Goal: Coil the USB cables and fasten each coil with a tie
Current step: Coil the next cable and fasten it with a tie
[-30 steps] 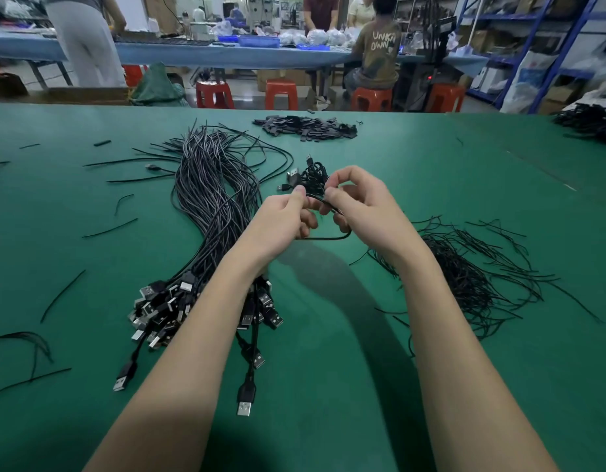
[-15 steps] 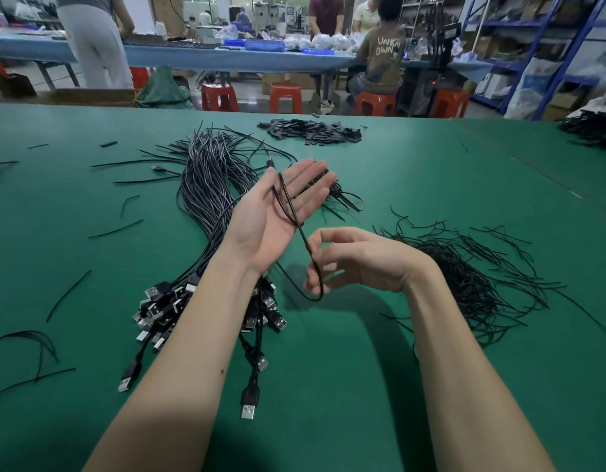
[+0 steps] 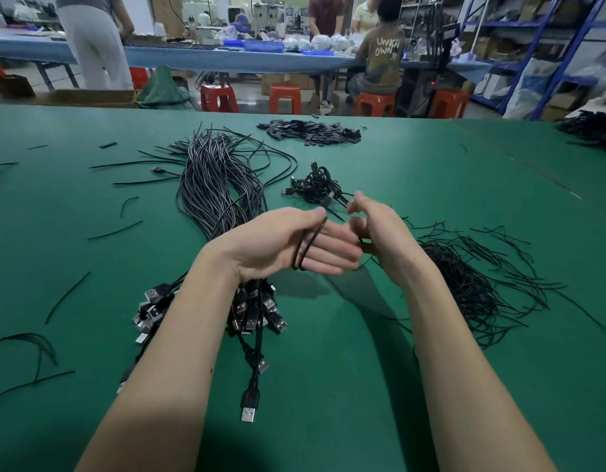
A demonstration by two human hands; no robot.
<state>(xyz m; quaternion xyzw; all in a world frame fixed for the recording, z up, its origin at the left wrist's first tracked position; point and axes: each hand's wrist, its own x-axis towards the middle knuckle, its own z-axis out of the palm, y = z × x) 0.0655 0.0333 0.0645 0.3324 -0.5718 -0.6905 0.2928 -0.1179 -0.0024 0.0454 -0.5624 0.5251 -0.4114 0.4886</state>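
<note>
Fingers (image 3: 332, 248) of the left hand (image 3: 288, 247) lie nearly straight and together, palm turned up, with a black USB cable (image 3: 306, 247) looped twice around them and its turns crossing the palm side; the thumb lies along the top edge of the loop, near where a cable end sticks up; the right hand (image 3: 380, 233) sits just beside the left fingertips, its fingers curled inward around the run of the same cable, though the exact pinch is blurred; both hands hover above the middle of the green counter (image 3: 431, 172); under the left wrist lies the big bundle of loose USB cables (image 3: 220, 192), plugs fanned toward the near edge and cords running toward the far edge; just beyond the hands rests a small pile of coiled cables (image 3: 315, 187); a spread of thin black ties (image 3: 471, 281) lies beside the right forearm, toward the right edge; a heap of flat black pieces (image 3: 312, 132) sits near the far edge; stray ties are scattered toward the left edge.
</note>
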